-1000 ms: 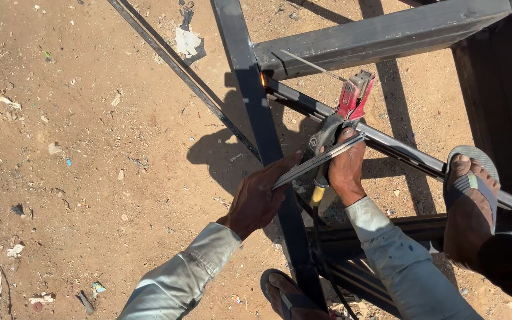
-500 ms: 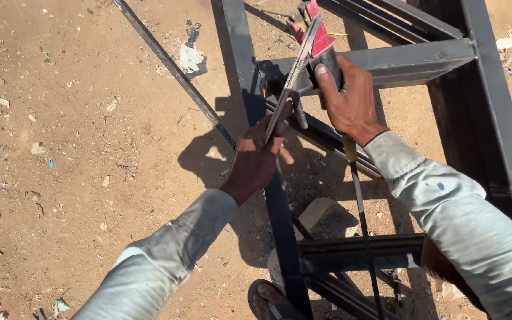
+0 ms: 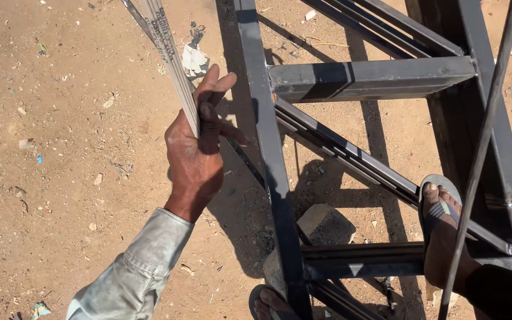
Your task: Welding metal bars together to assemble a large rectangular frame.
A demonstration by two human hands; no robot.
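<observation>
Sunlit, sandy ground (image 3: 60,178) is stretching across the scene outdoors, strewn with small stones, scraps and a crumpled bit of white paper (image 3: 194,59). A dark steel frame (image 3: 271,178) of square tubes is lying on it, with a cross tube (image 3: 368,78) welded across and thin diagonal bars running down to the right. A block of stone (image 3: 324,224) is sitting under the frame beside a lower cross tube. A sandalled foot (image 3: 440,219) is resting on the diagonal bars at the right, and another sandal's toe is showing at the bottom edge.

The left hand (image 3: 197,154) is gripping a bundle of thin grey welding rods (image 3: 170,65), thumb and fingers closing around its lower end, index finger stretching upward. The bundle is held over the ground just left of the frame, its long axis tilting up and to the left, the top running out of view. The right hand is not showing.
</observation>
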